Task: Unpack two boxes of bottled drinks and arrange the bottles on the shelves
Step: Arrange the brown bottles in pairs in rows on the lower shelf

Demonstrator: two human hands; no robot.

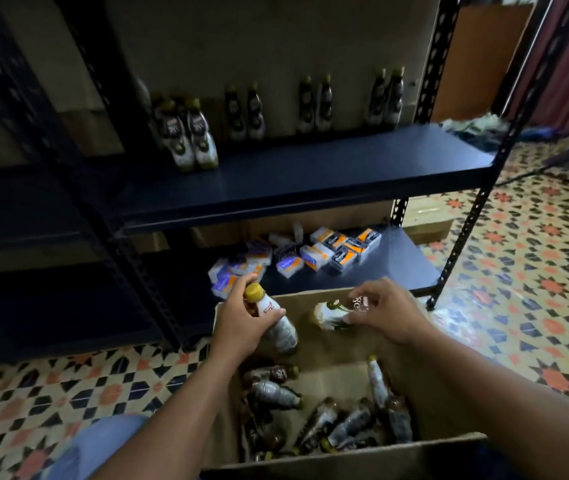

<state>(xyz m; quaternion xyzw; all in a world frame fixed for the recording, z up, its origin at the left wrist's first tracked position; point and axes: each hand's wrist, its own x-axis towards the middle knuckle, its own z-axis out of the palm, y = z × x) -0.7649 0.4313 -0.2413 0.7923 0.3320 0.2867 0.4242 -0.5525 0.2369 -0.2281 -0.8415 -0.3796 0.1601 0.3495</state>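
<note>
My left hand (241, 322) grips a yellow-capped drink bottle (278, 329) upright above the open cardboard box (345, 459). A second bottle (331, 315) lies sideways in my right hand (385, 315), which holds it over the box's far flap. Several more bottles (342, 422) lie loose in the box. On the dark shelf (328, 168) stand several bottles in pairs, the nearest pair (189, 136) at the left.
The lower shelf (362, 271) carries several small orange, blue and white packs (310, 252). Black perforated rack posts (463, 237) stand at the right. Patterned floor tiles (535, 271) surround the rack. My knee in blue jeans (99, 445) is at the lower left.
</note>
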